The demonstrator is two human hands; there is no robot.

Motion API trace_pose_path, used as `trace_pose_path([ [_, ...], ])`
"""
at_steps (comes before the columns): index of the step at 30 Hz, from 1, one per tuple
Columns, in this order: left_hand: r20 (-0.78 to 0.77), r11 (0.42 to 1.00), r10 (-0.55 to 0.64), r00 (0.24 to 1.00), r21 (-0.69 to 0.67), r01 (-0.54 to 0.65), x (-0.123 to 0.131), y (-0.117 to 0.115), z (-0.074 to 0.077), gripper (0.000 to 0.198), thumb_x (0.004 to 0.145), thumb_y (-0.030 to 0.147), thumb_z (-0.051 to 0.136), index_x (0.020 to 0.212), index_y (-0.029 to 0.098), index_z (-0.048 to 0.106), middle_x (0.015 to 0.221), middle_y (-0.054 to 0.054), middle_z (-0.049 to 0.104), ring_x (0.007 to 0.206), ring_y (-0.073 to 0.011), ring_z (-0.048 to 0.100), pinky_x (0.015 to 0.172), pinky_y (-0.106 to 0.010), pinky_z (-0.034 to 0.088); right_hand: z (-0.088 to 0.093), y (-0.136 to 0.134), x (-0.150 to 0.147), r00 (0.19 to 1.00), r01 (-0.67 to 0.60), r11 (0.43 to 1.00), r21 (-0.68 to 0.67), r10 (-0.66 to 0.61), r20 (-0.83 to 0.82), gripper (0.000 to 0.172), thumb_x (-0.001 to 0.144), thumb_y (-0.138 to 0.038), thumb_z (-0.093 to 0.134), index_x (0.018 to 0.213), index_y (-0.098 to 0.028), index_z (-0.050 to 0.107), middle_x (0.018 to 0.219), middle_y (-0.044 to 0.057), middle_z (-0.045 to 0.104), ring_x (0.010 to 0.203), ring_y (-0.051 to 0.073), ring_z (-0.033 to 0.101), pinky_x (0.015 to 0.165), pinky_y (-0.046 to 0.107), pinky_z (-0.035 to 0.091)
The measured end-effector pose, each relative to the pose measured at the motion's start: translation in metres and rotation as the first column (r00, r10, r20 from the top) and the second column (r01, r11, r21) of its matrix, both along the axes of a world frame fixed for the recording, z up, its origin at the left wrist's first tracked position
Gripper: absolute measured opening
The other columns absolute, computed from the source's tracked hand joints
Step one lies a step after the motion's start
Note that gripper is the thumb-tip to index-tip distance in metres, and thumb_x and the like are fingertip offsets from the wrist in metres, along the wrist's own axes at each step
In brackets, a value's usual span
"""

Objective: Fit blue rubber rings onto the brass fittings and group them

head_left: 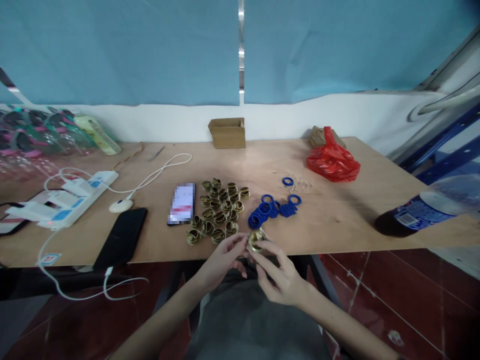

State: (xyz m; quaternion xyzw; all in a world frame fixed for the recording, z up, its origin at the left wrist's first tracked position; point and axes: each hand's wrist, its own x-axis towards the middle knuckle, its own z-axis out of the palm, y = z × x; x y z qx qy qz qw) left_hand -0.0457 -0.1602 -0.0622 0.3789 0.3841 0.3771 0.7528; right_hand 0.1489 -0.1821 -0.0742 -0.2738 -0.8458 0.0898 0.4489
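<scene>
Both hands meet at the table's front edge around a round brass-coloured fitting [256, 241]. My left hand [224, 257] pinches its left side with thumb and fingers. From the right, my right hand [278, 275] grips it, fingers over its face and edge. Just beyond my left hand lies a cluster of similar round brass-coloured fittings [219, 217], several with a raised bar across the middle. Blue rings [258, 216] are heaped just past my right hand, some standing on edge in rows. One single blue ring [287, 181] lies farther back, beside thin clear rings [300, 186].
A lit phone [182, 203] and a dark phone [122, 237] lie left, near a power strip [80, 200] with white cables. A cardboard box [228, 134] stands at the back. Right are a red plastic bag [333, 161] and a lying drink bottle [416, 214]. Clear bottles [45, 132] stand far left.
</scene>
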Motion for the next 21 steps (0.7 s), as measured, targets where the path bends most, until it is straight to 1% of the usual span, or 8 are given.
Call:
trace_pose_path([
  [2, 0.023, 1.0, 0.02, 1.0, -0.006, -0.019, 0.0, -0.001, 0.0, 0.052, 0.084, 0.054, 0.076, 0.122, 0.022, 0.063, 0.097, -0.004, 0.065, 0.073, -0.0141, 0.065, 0.049, -0.022, 0.058, 0.001, 0.0, -0.001, 1.0, -0.004, 1.0, 0.018, 0.003, 0.026, 0.072, 0.086, 0.0, 0.053, 0.155, -0.02, 0.043, 0.133, 0.018, 0.057, 0.137, 0.035, 0.053, 0.107, 0.057, 0.055],
  [4, 0.064, 1.0, 0.008, 0.998, -0.009, -0.008, 0.001, -0.002, -0.001, 0.054, 0.084, 0.056, 0.076, 0.125, 0.024, 0.062, 0.102, -0.005, 0.066, 0.072, -0.0142, 0.066, 0.051, -0.024, 0.059, 0.0, 0.0, -0.002, 0.999, -0.008, 1.0, 0.01, 0.008, 0.036, 0.069, 0.086, 0.0, 0.054, 0.151, -0.019, 0.046, 0.133, 0.018, 0.057, 0.138, 0.035, 0.052, 0.108, 0.057, 0.055],
  [8, 0.125, 0.999, -0.047, 0.991, -0.018, 0.05, 0.004, -0.004, -0.004, 0.051, 0.084, 0.062, 0.073, 0.108, 0.018, 0.069, 0.092, -0.006, 0.068, 0.071, -0.0149, 0.066, 0.055, -0.024, 0.057, -0.003, 0.0, -0.004, 0.999, -0.01, 1.0, 0.008, 0.01, 0.038, 0.062, 0.086, -0.002, 0.055, 0.146, -0.016, 0.05, 0.13, 0.019, 0.059, 0.138, 0.035, 0.052, 0.108, 0.058, 0.054],
  [12, 0.165, 0.999, -0.037, 0.986, -0.028, 0.043, 0.005, -0.004, -0.009, 0.043, 0.085, 0.058, 0.074, 0.097, 0.017, 0.071, 0.081, -0.003, 0.064, 0.066, -0.0124, 0.06, 0.055, -0.022, 0.053, -0.002, -0.001, -0.003, 0.999, -0.006, 1.0, 0.022, 0.005, 0.04, 0.054, 0.085, -0.001, 0.054, 0.137, -0.016, 0.054, 0.129, 0.018, 0.061, 0.138, 0.035, 0.052, 0.111, 0.061, 0.051],
  [16, 0.151, 0.998, -0.055, 0.987, 0.012, 0.054, 0.003, -0.004, -0.01, 0.039, 0.088, 0.055, 0.073, 0.096, 0.018, 0.067, 0.082, -0.002, 0.061, 0.07, -0.012, 0.059, 0.057, -0.022, 0.052, 0.001, -0.003, 0.0, 0.999, 0.022, 1.0, -0.017, -0.023, -0.04, 0.046, 0.086, 0.0, 0.053, 0.127, -0.02, 0.056, 0.133, 0.017, 0.059, 0.138, 0.035, 0.052, 0.107, 0.056, 0.055],
  [18, 0.093, 0.996, -0.066, 0.994, 0.064, 0.06, 0.003, -0.004, -0.007, 0.042, 0.089, 0.057, 0.069, 0.103, 0.018, 0.067, 0.087, -0.004, 0.062, 0.074, -0.0135, 0.061, 0.057, -0.022, 0.052, 0.003, -0.002, 0.002, 0.989, 0.077, 0.994, -0.082, -0.087, -0.123, 0.042, 0.089, -0.003, 0.054, 0.126, -0.021, 0.054, 0.129, 0.017, 0.061, 0.129, 0.032, 0.06, 0.101, 0.05, 0.058],
  [20, 0.0, 0.99, -0.053, 0.999, 0.131, 0.053, 0.003, -0.005, -0.003, 0.045, 0.09, 0.059, 0.067, 0.107, 0.017, 0.066, 0.084, -0.004, 0.063, 0.071, -0.0126, 0.061, 0.057, -0.023, 0.051, 0.003, -0.001, 0.002, 0.97, 0.13, 0.975, -0.181, -0.163, -0.182, 0.034, 0.092, -0.006, 0.055, 0.122, -0.021, 0.054, 0.114, 0.013, 0.065, 0.109, 0.025, 0.068, 0.089, 0.041, 0.062],
  [21, -0.051, 0.985, -0.05, 0.997, 0.164, 0.058, 0.004, -0.005, -0.001, 0.046, 0.09, 0.058, 0.067, 0.107, 0.016, 0.065, 0.081, -0.003, 0.063, 0.067, -0.0114, 0.059, 0.057, -0.023, 0.05, 0.002, 0.0, 0.003, 0.962, 0.145, 0.961, -0.235, -0.192, -0.193, 0.028, 0.093, -0.009, 0.056, 0.118, -0.022, 0.055, 0.105, 0.01, 0.066, 0.097, 0.022, 0.069, 0.082, 0.036, 0.062],
])
